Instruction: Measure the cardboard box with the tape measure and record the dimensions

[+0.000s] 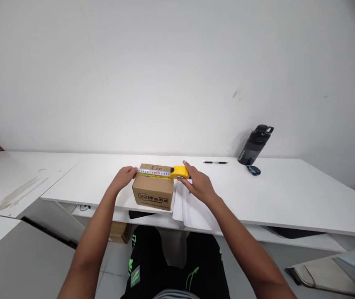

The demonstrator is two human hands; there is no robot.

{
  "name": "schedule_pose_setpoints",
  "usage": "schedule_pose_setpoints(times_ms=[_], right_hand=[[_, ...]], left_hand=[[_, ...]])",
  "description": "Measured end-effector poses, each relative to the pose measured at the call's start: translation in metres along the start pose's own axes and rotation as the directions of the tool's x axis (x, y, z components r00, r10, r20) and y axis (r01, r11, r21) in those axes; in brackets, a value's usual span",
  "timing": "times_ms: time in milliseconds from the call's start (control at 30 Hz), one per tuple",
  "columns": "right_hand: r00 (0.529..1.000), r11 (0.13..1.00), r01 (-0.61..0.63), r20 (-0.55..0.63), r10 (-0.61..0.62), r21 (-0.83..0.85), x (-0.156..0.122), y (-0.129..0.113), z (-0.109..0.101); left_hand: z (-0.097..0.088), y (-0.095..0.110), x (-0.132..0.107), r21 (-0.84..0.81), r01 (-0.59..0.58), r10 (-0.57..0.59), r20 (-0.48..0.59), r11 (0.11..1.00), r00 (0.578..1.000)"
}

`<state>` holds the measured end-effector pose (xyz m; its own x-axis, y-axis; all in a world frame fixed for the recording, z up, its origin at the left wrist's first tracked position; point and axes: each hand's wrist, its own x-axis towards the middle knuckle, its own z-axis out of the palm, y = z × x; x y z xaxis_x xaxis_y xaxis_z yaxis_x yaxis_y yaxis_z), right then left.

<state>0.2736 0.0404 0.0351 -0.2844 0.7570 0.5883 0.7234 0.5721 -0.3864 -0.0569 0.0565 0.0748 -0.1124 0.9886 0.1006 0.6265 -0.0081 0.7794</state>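
Thumb and fingers of the right hand (200, 183) pinch the yellow case of a tape measure (180, 172) at the right end of a small cardboard box (154, 193), while the fingertips of the left hand (125, 177) close on the free end of the white blade (154, 172) at the box's left edge. The blade lies drawn out from left to right across the top of the box, its numbers facing up, just on the near side of some handwriting; a strip of yellow shows along its near edge. The box rests near the front edge of a long white desk (267, 195), its near face printed with a dark "22" and Chinese characters. Just right of the box, white papers (196, 209) lie partly beneath the right hand and forearm and reach the desk's near edge. Farther right, toward the back, lies a black pen (208, 162), and beyond it a dark bottle (254, 145) with a looped cap stands near the pale wall (177, 74). A small dark object (254, 170), too small to identify, sits just on the bottle's near side. Below the desk, left of the person's black trousers (149, 253), is another carton (120, 231).
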Motion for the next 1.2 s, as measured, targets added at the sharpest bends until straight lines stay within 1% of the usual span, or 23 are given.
schedule_pose_setpoints(times_ms=[67, 133, 167, 200, 233, 267, 300, 333, 400, 467, 533, 600, 700, 800, 867, 967, 1067, 1133, 1200], right_hand=[[0.996, 0.995, 0.064, -0.056, -0.069, -0.082, -0.008, -0.016, -0.003], [0.978, 0.975, 0.156, -0.115, -0.175, -0.156, -0.024, -0.044, -0.002], [0.956, 0.957, 0.225, -0.150, -0.253, -0.182, -0.033, -0.061, 0.001], [0.926, 0.936, 0.291, -0.187, -0.327, -0.198, -0.040, -0.079, 0.005], [0.896, 0.917, 0.344, -0.222, -0.385, -0.204, -0.046, -0.097, 0.011], [0.877, 0.907, 0.367, -0.247, -0.412, -0.207, -0.050, -0.114, 0.018], [0.876, 0.910, 0.353, -0.265, -0.403, -0.217, -0.050, -0.128, 0.025], [0.891, 0.924, 0.311, -0.270, -0.365, -0.222, -0.046, -0.138, 0.032], [0.943, 0.959, 0.195, -0.227, -0.241, -0.207, -0.034, -0.150, 0.045], [0.979, 0.980, 0.104, -0.154, -0.131, -0.170, -0.020, -0.152, 0.055], [0.991, 0.989, 0.066, -0.103, -0.080, -0.132, -0.012, -0.148, 0.062], [0.995, 0.993, 0.038, -0.089, -0.048, -0.111, -0.011, -0.145, 0.066], [0.994, 0.993, -0.014, -0.112, 0.000, -0.118, -0.016, -0.144, 0.067], [0.992, 0.994, 0.001, -0.127, -0.016, -0.111, -0.022, -0.143, 0.065], [0.994, 0.997, 0.019, -0.105, -0.027, -0.079, -0.025, -0.141, 0.064], [0.996, 0.999, 0.043, -0.083, -0.045, -0.021, -0.029, -0.134, 0.061], [0.987, 0.998, 0.064, -0.147, -0.060, 0.025, -0.031, -0.122, 0.052], [0.979, 0.996, 0.014, -0.203, 0.005, 0.092, -0.029, -0.112, 0.041], [0.970, 0.973, -0.102, -0.196, 0.143, 0.208, -0.023, -0.100, 0.027]], left_hand=[[-0.007, 0.007, 0.006, -0.038, -0.027, 0.026, -0.031, 0.999, 0.999], [-0.007, 0.022, 0.015, -0.061, -0.074, 0.071, -0.051, 0.995, 0.996], [-0.005, 0.032, 0.020, -0.056, -0.108, 0.106, -0.035, 0.993, 0.994], [0.000, 0.042, 0.026, -0.036, -0.149, 0.149, 0.007, 0.988, 0.989], [0.006, 0.052, 0.032, -0.002, -0.196, 0.195, 0.067, 0.981, 0.978], [0.013, 0.061, 0.039, 0.043, -0.242, 0.235, 0.125, 0.969, 0.964], [0.022, 0.069, 0.045, 0.101, -0.276, 0.257, 0.168, 0.956, 0.952], [0.031, 0.074, 0.051, 0.158, -0.297, 0.264, 0.197, 0.942, 0.944], [0.046, 0.075, 0.060, 0.249, -0.296, 0.242, 0.224, 0.922, 0.944], [0.056, 0.069, 0.063, 0.293, -0.269, 0.197, 0.254, 0.917, 0.947], [0.059, 0.060, 0.062, 0.323, -0.255, 0.160, 0.293, 0.911, 0.943], [0.058, 0.053, 0.058, 0.343, -0.266, 0.155, 0.319, 0.901, 0.935], [0.056, 0.050, 0.051, 0.374, -0.312, 0.197, 0.314, 0.873, 0.929], [0.057, 0.051, 0.045, 0.415, -0.338, 0.242, 0.266, 0.845, 0.933], [0.058, 0.051, 0.041, 0.437, -0.331, 0.253, 0.227, 0.837, 0.940], [0.056, 0.047, 0.037, 0.443, -0.285, 0.235, 0.166, 0.850, 0.958], [0.046, 0.039, 0.037, 0.412, -0.229, 0.197, 0.119, 0.882, 0.973], [0.035, 0.032, 0.040, 0.324, -0.196, 0.177, 0.086, 0.926, 0.980], [0.022, 0.020, 0.045, 0.179, -0.145, 0.141, 0.036, 0.973, 0.989]])
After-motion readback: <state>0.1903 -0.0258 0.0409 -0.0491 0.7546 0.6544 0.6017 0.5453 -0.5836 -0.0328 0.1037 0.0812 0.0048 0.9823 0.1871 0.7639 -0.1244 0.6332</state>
